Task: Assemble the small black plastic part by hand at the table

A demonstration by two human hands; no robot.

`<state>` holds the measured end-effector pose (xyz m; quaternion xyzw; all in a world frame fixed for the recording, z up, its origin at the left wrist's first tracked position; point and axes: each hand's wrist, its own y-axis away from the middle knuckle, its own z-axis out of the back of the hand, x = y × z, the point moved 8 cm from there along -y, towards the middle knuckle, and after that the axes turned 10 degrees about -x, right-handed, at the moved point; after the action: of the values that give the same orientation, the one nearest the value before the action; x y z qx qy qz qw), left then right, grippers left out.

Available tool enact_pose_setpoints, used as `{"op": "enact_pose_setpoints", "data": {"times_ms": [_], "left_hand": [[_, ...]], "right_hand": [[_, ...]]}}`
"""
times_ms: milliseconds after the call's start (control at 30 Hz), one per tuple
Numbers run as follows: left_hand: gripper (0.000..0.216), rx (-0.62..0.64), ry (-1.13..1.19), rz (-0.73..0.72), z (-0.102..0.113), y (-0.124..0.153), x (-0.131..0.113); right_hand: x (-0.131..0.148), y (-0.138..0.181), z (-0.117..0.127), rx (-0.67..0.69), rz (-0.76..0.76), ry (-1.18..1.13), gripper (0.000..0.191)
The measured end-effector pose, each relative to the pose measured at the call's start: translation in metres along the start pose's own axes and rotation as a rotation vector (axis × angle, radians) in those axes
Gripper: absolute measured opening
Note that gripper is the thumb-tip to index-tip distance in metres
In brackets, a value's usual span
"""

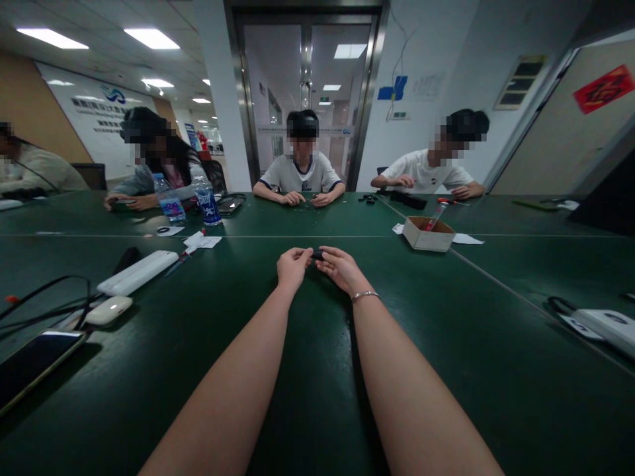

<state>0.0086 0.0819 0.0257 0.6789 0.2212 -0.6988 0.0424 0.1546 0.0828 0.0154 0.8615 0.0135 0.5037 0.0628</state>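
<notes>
A small black piece (pixel 317 254) is held between my two hands, just above or on the green table (pixel 317 350); its kind is too small to make out. My left hand (pixel 294 266) pinches its left end between thumb and fingers. From the other side my right hand (pixel 339 267) grips the right end, fingers curled and partly hiding it. A silver bracelet (pixel 366 295) circles my right wrist.
Left of my arms lie a phone (pixel 40 360), a white earbud-type case (pixel 109 311), a long white power bank (pixel 139 272) and cables. Two bottles (pixel 207 201) stand farther back. A small cardboard box (pixel 428 235) sits right of centre. Several people sit around the table.
</notes>
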Motion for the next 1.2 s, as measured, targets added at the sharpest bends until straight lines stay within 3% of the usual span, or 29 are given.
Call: {"op": "enact_pose_setpoints", "data": {"times_ms": [1200], "left_hand": [[0.034, -0.079, -0.247, 0.008, 0.010, 0.006, -0.015]], "right_hand": [[0.007, 0.007, -0.005, 0.056, 0.032, 0.058, 0.022]]}}
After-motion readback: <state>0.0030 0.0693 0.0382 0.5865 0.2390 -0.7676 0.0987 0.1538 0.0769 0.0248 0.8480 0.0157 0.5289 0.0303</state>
